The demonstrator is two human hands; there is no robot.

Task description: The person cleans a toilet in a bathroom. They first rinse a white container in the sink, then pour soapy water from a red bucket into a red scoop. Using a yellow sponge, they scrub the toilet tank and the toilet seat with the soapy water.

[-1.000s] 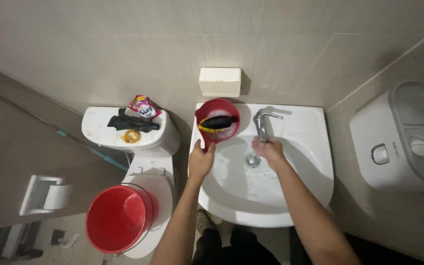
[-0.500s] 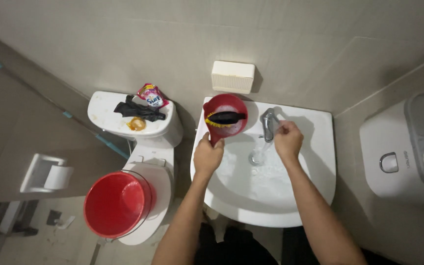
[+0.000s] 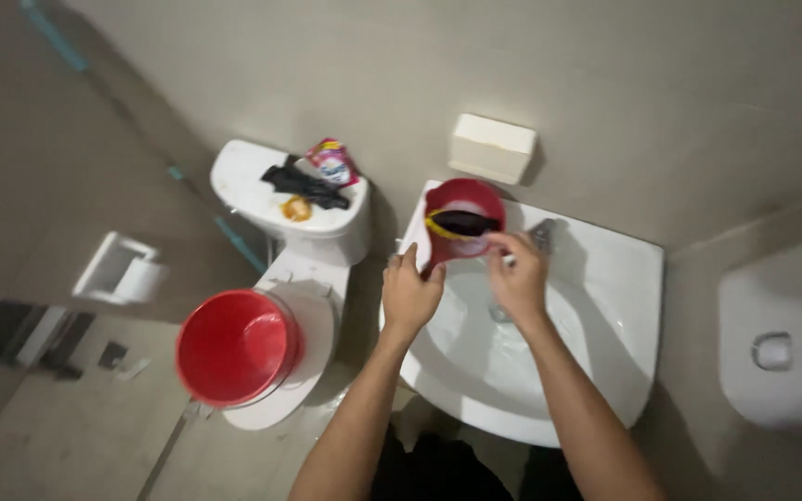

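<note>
Small tiled bathroom, beige walls; white sink [image 3: 596, 306] against the wall, red dipper [image 3: 461, 223] on its back-left corner with something black and yellow inside; left hand [image 3: 410, 295] curled at the dipper's lower edge — grip itself can't be made out; right hand [image 3: 517, 276] fingers pinched at the dipper rim, beside the faucet [image 3: 542, 234]; toilet [image 3: 303, 269] to the left, red bucket [image 3: 237, 346] on its closed lid; white box [image 3: 492, 147] on the wall.

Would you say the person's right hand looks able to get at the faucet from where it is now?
Probably yes. The right hand sits by the red dipper at the back of the sink, and the faucet stands just beside it with nothing between them. The left hand is over at the dipper's near side.
</note>
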